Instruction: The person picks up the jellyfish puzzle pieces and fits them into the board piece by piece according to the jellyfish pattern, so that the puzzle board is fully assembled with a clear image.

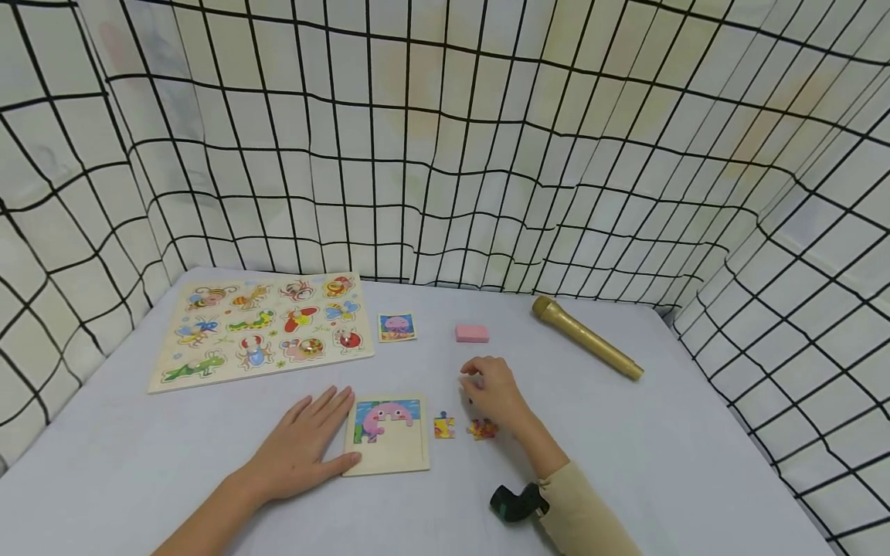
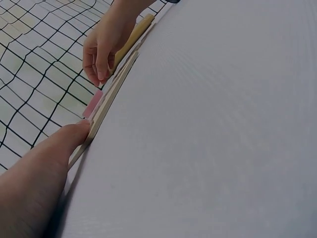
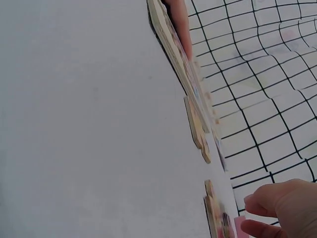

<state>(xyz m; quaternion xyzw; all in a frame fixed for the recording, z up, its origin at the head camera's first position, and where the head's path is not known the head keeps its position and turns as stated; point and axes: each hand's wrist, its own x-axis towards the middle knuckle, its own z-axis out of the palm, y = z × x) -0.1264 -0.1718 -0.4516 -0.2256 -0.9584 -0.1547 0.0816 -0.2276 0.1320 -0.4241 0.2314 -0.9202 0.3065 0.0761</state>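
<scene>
In the head view my left hand (image 1: 299, 452) lies flat with fingers spread, its fingertips and thumb at the left edge of a wooden puzzle tray (image 1: 389, 461). The tray's upper part holds joined pieces showing a pink cartoon animal; its lower part is bare wood. My right hand (image 1: 495, 394) hovers right of the tray, fingers loosely curled, with a gap between thumb and finger in the right wrist view. Beneath it lies an orange-red puzzle piece (image 1: 483, 429), partly beside another dark bit hidden by the hand. A yellow puzzle piece (image 1: 444, 425) lies between it and the tray.
A large wooden insect puzzle board (image 1: 267, 328) lies at the back left. Beside it are a small picture card (image 1: 397, 327) and a pink block (image 1: 472, 333). A gold microphone-shaped object (image 1: 587, 337) lies at the right. Black netting (image 1: 431, 166) surrounds the white table.
</scene>
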